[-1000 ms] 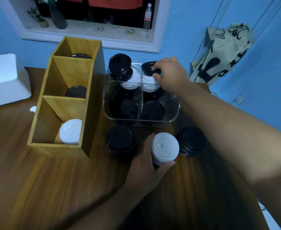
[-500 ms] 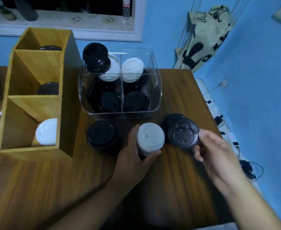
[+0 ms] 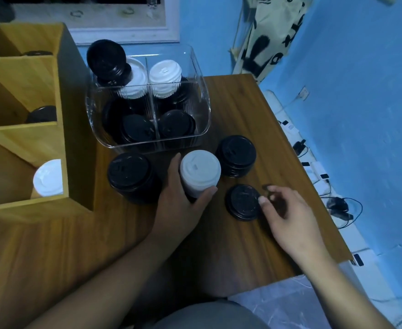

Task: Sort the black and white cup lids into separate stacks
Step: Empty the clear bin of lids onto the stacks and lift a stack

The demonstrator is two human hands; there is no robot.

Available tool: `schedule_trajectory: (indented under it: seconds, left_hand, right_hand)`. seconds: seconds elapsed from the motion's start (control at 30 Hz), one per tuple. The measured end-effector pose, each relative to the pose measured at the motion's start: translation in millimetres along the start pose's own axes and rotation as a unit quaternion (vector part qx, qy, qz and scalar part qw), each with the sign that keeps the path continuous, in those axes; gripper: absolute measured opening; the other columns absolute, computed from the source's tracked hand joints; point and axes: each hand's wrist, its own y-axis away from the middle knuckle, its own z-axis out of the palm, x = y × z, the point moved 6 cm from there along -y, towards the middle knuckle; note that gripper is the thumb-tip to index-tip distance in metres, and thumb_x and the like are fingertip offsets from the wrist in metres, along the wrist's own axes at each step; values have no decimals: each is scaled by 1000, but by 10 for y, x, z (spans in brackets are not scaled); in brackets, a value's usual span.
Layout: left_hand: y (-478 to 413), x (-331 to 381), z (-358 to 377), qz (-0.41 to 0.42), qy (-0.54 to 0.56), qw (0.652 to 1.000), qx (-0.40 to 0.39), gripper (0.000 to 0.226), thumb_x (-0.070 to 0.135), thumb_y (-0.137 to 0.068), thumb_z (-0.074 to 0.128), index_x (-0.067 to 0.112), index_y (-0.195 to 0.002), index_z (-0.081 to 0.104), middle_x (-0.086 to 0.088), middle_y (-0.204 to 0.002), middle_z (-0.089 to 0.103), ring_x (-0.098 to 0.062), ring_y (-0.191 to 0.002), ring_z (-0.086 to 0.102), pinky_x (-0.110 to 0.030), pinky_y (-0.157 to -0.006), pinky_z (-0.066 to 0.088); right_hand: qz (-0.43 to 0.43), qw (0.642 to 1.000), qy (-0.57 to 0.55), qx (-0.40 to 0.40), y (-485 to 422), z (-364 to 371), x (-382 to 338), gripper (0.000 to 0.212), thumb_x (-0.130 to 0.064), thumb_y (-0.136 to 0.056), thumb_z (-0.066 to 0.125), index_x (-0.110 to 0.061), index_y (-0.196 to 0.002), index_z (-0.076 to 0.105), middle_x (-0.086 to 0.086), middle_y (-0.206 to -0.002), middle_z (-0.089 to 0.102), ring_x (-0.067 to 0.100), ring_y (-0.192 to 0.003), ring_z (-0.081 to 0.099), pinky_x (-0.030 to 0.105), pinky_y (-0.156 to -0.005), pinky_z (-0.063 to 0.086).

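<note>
Left hand: gripping the white lid stack.
Right hand: lying loose, thumb touching the black lid.
Black lid: lying flat on the table; probably light and flexible, so pinching the rim suits.

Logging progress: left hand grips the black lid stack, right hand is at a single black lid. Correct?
No. The head view shows the left hand gripping the white lid stack, not a black one; the right hand is at the single black lid.
</note>
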Motion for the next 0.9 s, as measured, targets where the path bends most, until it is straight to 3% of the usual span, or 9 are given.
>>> schedule_trajectory:
  seconds: [0.07, 0.17, 0.27, 0.4, 0.5, 0.6, 0.67, 0.73, 0.9]
  left_hand:
    - [8, 2, -9, -4, -1, 1000, -3, 106, 43, -81, 83, 29, -160, 14, 10, -159, 36, -2, -144, 34, -8, -108, 27]
    - [43, 8, -18, -16, -2, 1000, -27, 115, 40, -79, 86, 28, -162, 8, 12, -163, 29, 4, -146, 24, -15, -114, 23]
    - [147, 14, -94, -53, -5, 997, -59, 122, 42, -78, 87, 29, -164, 1, 13, -168, 17, 5, -147, 14, -22, -119, 17]
    - [470, -70, -334, -60, -49, 990, -114, 104, 44, -84, 81, 36, -162, 12, 22, -163, 19, 0, -150, 21, -31, -124, 25]
    - [663, -141, -684, 16, -100, 993, -63, 61, 46, -83, 76, 42, -136, 46, 35, -136, 43, 13, -124, 45, -16, -104, 43]
    - [711, -307, -1025, 22, -140, 989, 42, 40, 40, -77, 81, 34, -106, 53, 24, -102, 51, 7, -96, 54, -13, -76, 43]
    - [686, -450, -1162, -11, -119, 988, 95, 52, 33, -74, 88, 33, -106, 47, 15, -100, 50, 1, -93, 55, -19, -75, 47]
    - [633, -548, -1208, -44, -83, 989, 112, 69, 34, -72, 90, 35, -119, 39, 11, -114, 47, -4, -100, 55, -25, -84, 51]
    - [463, -527, -1131, -57, -29, 996, 64, 114, 37, -74, 90, 37, -156, 10, 11, -159, 23, -10, -143, 34, -35, -117, 36]
  right_hand:
    - [-23, 999, 45, -8, 40, 71, -122, 68, -73, -84, 57, -30, -136, 53, -9, -119, 54, 6, -105, 53, 29, -84, 47]
    - [-61, 987, 145, -15, 46, 258, -354, 85, -86, -77, 52, -32, -142, 44, -9, -120, 47, 12, -113, 48, 29, -77, 50]
    - [-104, 979, 174, -26, 60, 330, -466, 82, -71, -82, 62, -31, -149, 38, -7, -123, 49, 15, -112, 47, 33, -83, 52]
    - [-132, 980, 40, -142, 144, 367, -375, 93, -30, -79, 76, -40, -156, 24, -15, -150, 39, 6, -140, 30, 41, -116, 36]
    - [-128, 987, 17, -95, 172, 363, -352, 89, -42, -79, 80, -35, -154, 31, -17, -151, 38, 5, -140, 28, 32, -118, 30]
    - [-145, 986, 64, -54, 208, 400, -419, 81, -59, -80, 75, -31, -148, 41, -15, -138, 48, 8, -128, 39, 25, -105, 34]
    - [-168, 982, 56, -69, 269, 463, -470, 77, -56, -79, 78, -33, -145, 46, -20, -131, 52, 6, -125, 43, 21, -102, 35]
    - [-193, 976, 28, -92, 361, 503, -555, 75, -56, -75, 81, -38, -141, 50, -29, -127, 52, -1, -123, 45, 17, -103, 38]
    - [-258, 959, -70, -95, 422, 442, -1163, 70, -65, -69, 80, -43, -133, 58, -31, -128, 57, -4, -125, 53, 8, -103, 37]
